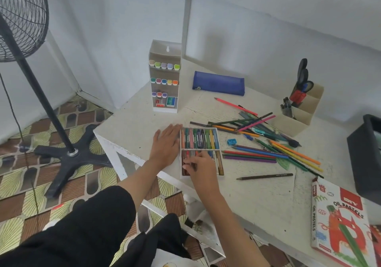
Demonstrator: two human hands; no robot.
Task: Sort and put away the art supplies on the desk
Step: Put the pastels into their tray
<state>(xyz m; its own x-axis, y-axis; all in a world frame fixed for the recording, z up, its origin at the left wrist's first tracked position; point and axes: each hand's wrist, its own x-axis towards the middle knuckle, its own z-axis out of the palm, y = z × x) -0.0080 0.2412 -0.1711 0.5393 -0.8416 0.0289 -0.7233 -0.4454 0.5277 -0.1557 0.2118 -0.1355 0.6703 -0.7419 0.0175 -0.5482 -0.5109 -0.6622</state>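
I judge the pastels (186, 171) seat best with my left hand (166, 144), fingers straight and together, bracing the left wall of the pastel tray (218, 141) while my right hand (201, 168), fingertips curled at the left end of the tray's near row, presses them level; blur hides any pinch.

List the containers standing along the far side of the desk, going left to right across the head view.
marker rack → blue pencil case → cardboard pen holder → black bin
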